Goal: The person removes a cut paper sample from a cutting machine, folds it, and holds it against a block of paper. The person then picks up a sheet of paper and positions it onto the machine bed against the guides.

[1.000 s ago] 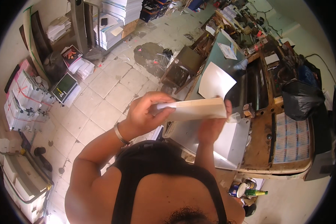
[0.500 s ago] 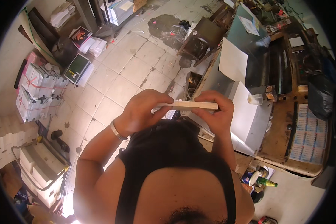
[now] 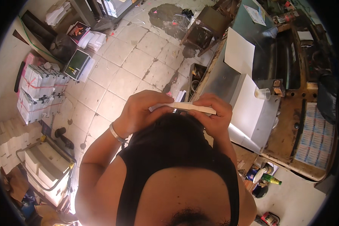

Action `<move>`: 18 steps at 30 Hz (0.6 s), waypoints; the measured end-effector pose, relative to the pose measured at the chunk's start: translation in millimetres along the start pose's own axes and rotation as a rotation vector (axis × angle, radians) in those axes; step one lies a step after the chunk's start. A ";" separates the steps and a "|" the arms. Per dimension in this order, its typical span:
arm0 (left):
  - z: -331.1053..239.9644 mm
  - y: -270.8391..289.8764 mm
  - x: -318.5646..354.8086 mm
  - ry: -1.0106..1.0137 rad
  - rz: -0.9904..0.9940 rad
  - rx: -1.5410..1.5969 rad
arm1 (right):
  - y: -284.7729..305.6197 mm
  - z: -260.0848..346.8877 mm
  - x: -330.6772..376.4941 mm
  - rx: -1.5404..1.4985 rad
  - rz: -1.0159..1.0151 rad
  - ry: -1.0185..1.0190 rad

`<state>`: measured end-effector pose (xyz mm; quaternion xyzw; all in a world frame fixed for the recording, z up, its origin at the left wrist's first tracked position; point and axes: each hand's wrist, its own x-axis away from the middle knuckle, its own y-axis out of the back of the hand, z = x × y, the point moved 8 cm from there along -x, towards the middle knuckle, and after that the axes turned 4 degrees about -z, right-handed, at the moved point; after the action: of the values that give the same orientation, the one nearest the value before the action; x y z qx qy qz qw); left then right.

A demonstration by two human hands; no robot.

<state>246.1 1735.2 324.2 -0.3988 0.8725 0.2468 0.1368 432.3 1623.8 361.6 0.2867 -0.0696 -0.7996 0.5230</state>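
Observation:
A thin stack of white paper [image 3: 189,106] is held in front of my body, its pale edge facing up. My left hand [image 3: 140,111] pinches one end between thumb and fingers, with a silver bangle on that wrist. The other end sits between the thumb and fingers of my right hand [image 3: 217,113]. The stack bends slightly, with a small wave along its edge. Its lower part is hidden from view.
At the right stands a machine with a metal bed [image 3: 218,88], white sheets [image 3: 248,109] and a clear plastic cup [image 3: 262,93]. Tied paper bundles [image 3: 37,84] are piled at the left. A wooden stool [image 3: 201,32] stands on the tiled floor [image 3: 116,79].
The stack has gone from nearly straight to slightly bent, and its right end sits a little lower. Both hands keep hold of it. The view has shifted slightly.

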 end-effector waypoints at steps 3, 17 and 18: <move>4.1 -3.3 -3.1 0.041 0.009 0.019 | 2.3 -1.4 0.4 0.012 -0.039 0.030; -8.4 -17.8 -22.6 0.059 0.095 0.054 | -6.7 -1.4 -3.1 0.031 -0.002 -0.015; -6.9 -18.8 -22.8 0.098 0.122 0.067 | -6.6 -3.0 -2.9 0.021 0.003 -0.022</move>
<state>274.9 1735.3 333.9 -0.3519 0.9086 0.2053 0.0919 429.6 1629.8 357.5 0.2832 -0.0841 -0.8011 0.5205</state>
